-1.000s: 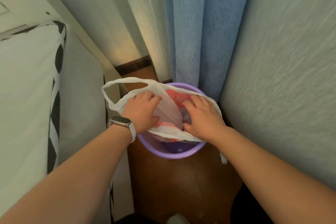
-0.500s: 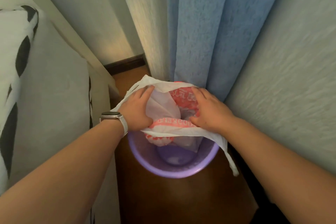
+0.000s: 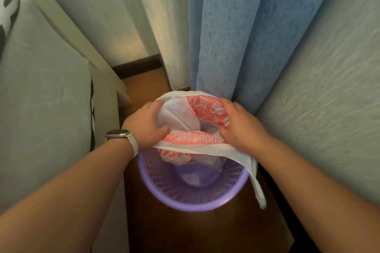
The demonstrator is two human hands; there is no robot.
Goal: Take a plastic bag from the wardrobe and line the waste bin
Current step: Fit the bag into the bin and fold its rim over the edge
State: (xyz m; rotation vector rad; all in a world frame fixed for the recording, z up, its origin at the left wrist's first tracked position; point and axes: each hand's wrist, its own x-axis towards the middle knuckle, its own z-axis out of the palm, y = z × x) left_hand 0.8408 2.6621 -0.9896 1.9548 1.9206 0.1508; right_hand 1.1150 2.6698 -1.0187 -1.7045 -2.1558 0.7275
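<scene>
Both grips are clamped on the bag point(image 3: 176, 114), my left hand point(image 3: 147, 126) and right hand point(image 3: 241, 127) pinching opposite edges to hold its mouth wide over the bin's point(image 3: 193, 207) far half, its body hanging inside.

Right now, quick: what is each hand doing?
Left hand: grips the plastic bag at its left edge.
Right hand: grips the bag's right edge, above the waste bin.
</scene>
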